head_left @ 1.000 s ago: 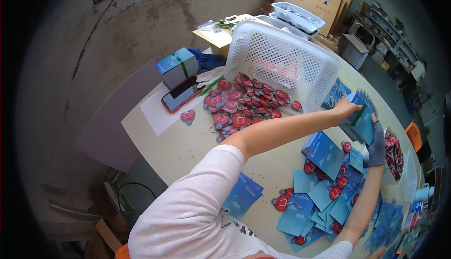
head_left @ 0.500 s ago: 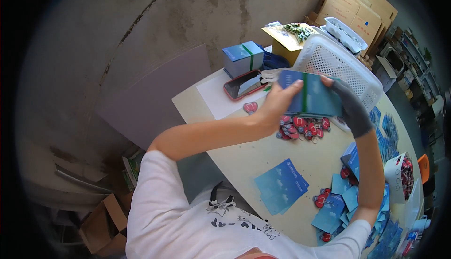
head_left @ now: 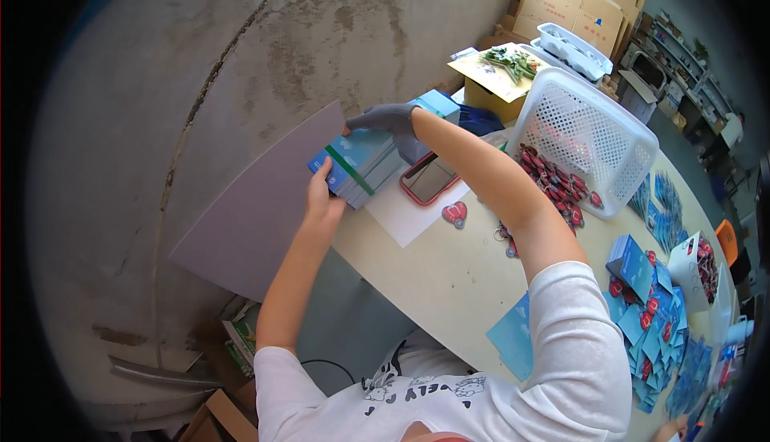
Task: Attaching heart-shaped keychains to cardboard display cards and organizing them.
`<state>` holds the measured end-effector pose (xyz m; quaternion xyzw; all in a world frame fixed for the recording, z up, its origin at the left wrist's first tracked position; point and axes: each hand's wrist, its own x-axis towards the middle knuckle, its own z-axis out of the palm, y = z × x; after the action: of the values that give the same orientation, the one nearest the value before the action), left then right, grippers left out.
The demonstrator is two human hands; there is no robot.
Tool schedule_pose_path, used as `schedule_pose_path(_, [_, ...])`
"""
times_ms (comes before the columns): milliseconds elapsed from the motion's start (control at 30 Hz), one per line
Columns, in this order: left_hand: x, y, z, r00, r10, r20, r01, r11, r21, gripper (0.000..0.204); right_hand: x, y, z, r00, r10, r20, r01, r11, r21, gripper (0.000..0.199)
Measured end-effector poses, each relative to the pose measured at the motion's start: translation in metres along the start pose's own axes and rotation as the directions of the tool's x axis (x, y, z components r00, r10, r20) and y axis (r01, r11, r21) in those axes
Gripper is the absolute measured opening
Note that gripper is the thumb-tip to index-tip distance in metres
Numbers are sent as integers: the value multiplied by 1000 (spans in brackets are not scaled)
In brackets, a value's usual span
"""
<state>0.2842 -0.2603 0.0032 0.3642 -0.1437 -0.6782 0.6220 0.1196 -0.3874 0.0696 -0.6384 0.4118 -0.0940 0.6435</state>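
Note:
A thick stack of blue cards [head_left: 362, 150] with a green band round it is held between both hands at the table's far left corner. My bare left hand [head_left: 323, 200] grips its near left side, thumb on top. Over the far edge curl the fingers of my right hand [head_left: 383, 118], which wears a grey fingerless glove. Just right of it stands a second banded stack [head_left: 439, 103], partly hidden by my right arm. A red-rimmed phone [head_left: 429, 179] lies on a white sheet [head_left: 401, 219] beside the held stack.
Red heart-shaped keyrings [head_left: 553, 181] lie by a white perforated basket [head_left: 589, 137]; a single keyring [head_left: 455, 214] lies nearer the phone. Loose blue cards [head_left: 513, 338] are by my right arm. More cards [head_left: 654, 346] and a white box of keyrings [head_left: 691, 273] are at right.
Both hands have carried the banded stack left and away from the basket, to the table's far left corner. The head view has shifted, and my right arm now reaches across the table.

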Motion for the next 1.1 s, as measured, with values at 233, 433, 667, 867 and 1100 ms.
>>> schedule_pose_path(233, [11, -14, -13, 997, -6, 72, 3, 999, 38, 50, -6, 5, -13, 906, -343, -249, 139, 795, -591, 67])
schedule_pose_path(433, [9, -3, -28, 993, -70, 97, 47, 974, 223, 64, -78, 0, -82, 733, -546, -405, 284, 787, -548, 98])
schedule_pose_path(667, [27, -42, -42, 802, 353, 482, -590, 589, 552, 105, -127, 79, -108, 794, -321, -517, -177, 691, -701, 105])
schedule_pose_path(867, [49, -86, -24, 696, 521, 494, -666, 211, 715, 119, -129, 123, -108, 723, -438, -535, -9, 767, -641, 106])
schedule_pose_path(1100, [17, -68, -14, 756, 489, 435, -617, 311, 723, 103, -267, 120, -1, 598, -560, -573, 139, 776, -615, 81])
